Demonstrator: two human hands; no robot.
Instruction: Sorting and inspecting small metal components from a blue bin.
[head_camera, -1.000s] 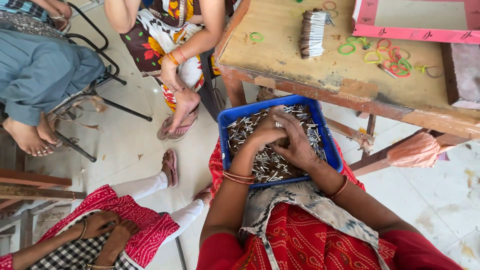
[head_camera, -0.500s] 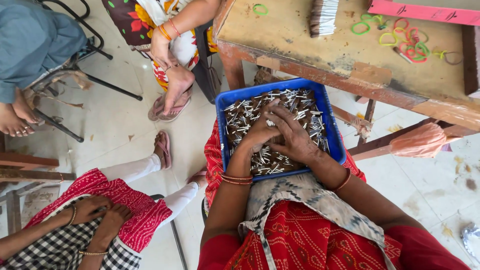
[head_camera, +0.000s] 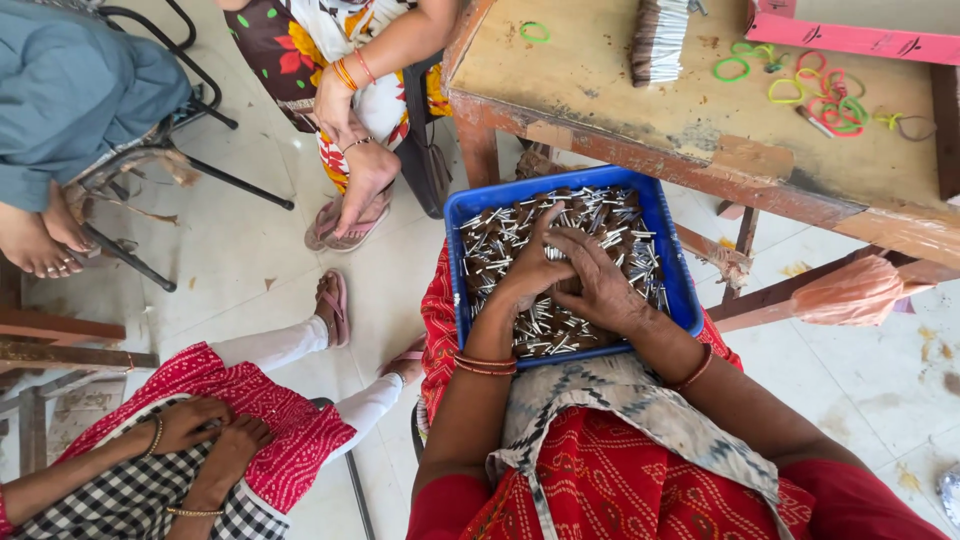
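Centrally, left hand (head_camera: 535, 270) and right hand (head_camera: 600, 285) lie loosely curled, clamping nothing, on light, stiff sticks (head_camera: 500, 240), probably best pinched mid-length.

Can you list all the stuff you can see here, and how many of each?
Blue plastic tray: one, blue, on the person's lap.
Small silver and brown sticks: too many to count, piled in the tray.
Worn wooden table: one, tan, beyond the tray.
Bundled stack of sticks: one, brown and silver, on the table.
Coloured rubber bands: several, green, pink, yellow, scattered on the table.
Pink frame: one, at the table's far edge.
Black metal chair: one, upper left.
Other people: three, seated at left.
Left hand: on the pile.
Right hand: on the pile, touching the left.
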